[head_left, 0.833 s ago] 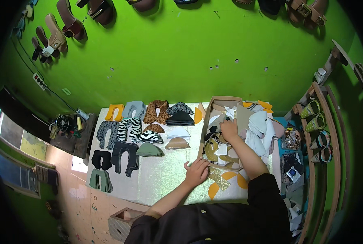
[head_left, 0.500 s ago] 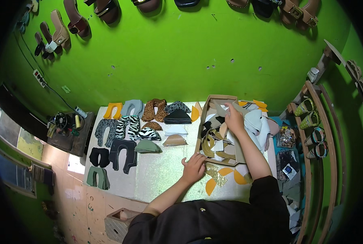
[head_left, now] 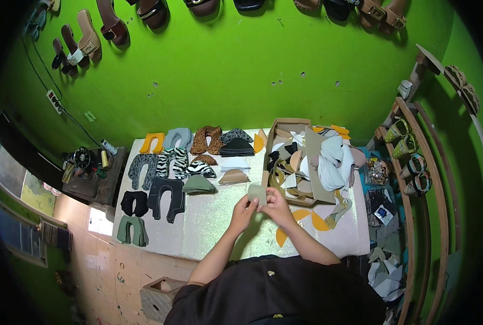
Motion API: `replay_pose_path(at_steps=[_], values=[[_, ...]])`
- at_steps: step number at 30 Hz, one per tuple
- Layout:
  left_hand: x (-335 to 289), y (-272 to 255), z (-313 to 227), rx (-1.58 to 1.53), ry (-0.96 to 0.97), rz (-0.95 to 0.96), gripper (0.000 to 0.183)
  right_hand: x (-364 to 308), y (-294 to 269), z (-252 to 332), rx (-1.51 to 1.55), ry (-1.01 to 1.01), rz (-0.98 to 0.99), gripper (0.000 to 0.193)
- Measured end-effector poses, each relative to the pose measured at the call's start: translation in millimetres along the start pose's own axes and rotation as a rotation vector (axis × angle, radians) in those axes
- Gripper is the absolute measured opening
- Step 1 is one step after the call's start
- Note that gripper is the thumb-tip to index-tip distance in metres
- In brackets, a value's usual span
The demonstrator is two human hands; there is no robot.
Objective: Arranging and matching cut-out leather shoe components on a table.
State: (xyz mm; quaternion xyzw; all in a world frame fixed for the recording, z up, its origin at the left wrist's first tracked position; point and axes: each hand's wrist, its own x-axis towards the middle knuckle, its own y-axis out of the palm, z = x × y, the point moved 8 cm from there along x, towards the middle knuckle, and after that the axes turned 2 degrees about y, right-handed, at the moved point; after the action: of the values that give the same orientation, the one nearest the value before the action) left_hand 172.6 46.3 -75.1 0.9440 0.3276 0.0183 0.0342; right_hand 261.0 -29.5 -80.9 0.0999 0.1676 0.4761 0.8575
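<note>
My left hand (head_left: 244,212) and my right hand (head_left: 278,208) meet above the middle of the table. Between their fingertips they pinch a small pale grey-green cut piece (head_left: 257,193), seemingly thin sheet material, held up off the table. To the right of my hands stands a cardboard box (head_left: 288,122) full of mixed offcuts. Orange curved pieces (head_left: 320,222) lie beside my right forearm. The nearest stacks on the left are green half-round pieces (head_left: 200,184) and tan half-round pieces (head_left: 234,177).
Sorted stacks of U-shaped pieces, such as a zebra-print stack (head_left: 172,162) and a black stack (head_left: 166,198), cover the table's left part. White scraps (head_left: 333,162) heap against the box's right side. A wooden rack (head_left: 409,162) with sandals borders the right.
My right hand has come out of the box and down beside my left hand, which has lifted from the box's near corner. Both now hold the pale piece. Gold scraps have shifted rightward.
</note>
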Motion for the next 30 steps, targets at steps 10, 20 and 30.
replay_pose_path(at_steps=[10,20,30], values=[[-63.4,-37.4,3.5,0.077,-0.251,0.265,0.027,-29.4,21.7,-18.4,0.018,0.13,0.138,0.062],[-55.2,-108.4,-28.1,0.268,-0.149,0.474,0.023,5.5,91.5,-52.0,-0.131,0.32,0.504,0.024],[16.7,-231.5,-23.8,0.209,-0.223,0.123,0.044,120.3,132.3,-55.7,-0.758,0.012,0.143,0.025]])
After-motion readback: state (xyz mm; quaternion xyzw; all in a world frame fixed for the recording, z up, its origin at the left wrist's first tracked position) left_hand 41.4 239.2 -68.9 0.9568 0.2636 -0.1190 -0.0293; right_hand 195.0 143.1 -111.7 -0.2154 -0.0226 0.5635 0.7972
